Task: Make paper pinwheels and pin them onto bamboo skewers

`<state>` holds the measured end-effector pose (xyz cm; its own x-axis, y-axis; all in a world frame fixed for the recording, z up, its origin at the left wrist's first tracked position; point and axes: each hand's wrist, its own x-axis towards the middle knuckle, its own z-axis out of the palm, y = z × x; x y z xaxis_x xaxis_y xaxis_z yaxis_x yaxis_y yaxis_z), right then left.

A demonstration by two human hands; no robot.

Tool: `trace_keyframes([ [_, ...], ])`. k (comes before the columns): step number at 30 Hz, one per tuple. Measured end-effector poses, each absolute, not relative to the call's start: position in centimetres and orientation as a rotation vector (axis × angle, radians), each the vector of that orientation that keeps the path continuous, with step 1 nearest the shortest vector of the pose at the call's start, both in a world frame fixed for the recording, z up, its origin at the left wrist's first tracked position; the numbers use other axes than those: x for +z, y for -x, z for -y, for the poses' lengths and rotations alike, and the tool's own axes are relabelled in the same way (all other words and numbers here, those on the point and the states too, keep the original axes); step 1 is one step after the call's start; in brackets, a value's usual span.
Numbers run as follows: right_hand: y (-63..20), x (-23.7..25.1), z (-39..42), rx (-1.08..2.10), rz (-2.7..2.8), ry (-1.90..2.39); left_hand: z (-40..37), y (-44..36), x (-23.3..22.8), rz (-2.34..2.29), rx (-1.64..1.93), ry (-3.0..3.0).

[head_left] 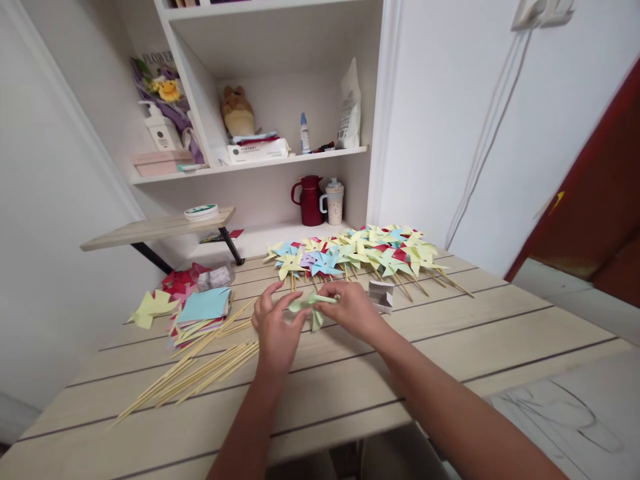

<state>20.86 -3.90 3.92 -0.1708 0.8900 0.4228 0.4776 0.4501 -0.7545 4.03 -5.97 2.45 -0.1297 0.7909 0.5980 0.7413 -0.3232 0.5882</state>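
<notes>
Above the middle of the table, a pale green paper pinwheel (317, 320) is held between my two hands. My left hand (276, 327) pinches its left side between thumb and fingers. On the other side, my right hand (353, 308) grips a folded blade with its fingertips. Parts of the pinwheel are hidden behind my fingers. Just beyond my hands lie many finished-looking pinwheels on sticks (325, 261) in yellow, blue, green and red. A small open box (381, 296) sits right of my right hand.
Thin wooden sticks (200, 375) lie left of my hands, near a stack of coloured paper squares (204, 305). A yellow paper pinwheel (153, 308) rests farther left. A raised wooden stand (160, 228), a red jug (311, 201) and a cup (334, 203) stand behind.
</notes>
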Motion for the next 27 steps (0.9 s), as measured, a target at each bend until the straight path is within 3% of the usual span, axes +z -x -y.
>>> trace_keyframes([
  [5, -20.5, 4.04, 4.17, 0.453, 1.895, 1.174, 5.95, -3.94, 2.3, -1.732, 1.521, -2.119],
  [27, -20.47, 4.34, 4.28, 0.464, 1.924, 1.19, 5.43, -3.78, 1.84, -1.63, 1.498, -2.242],
])
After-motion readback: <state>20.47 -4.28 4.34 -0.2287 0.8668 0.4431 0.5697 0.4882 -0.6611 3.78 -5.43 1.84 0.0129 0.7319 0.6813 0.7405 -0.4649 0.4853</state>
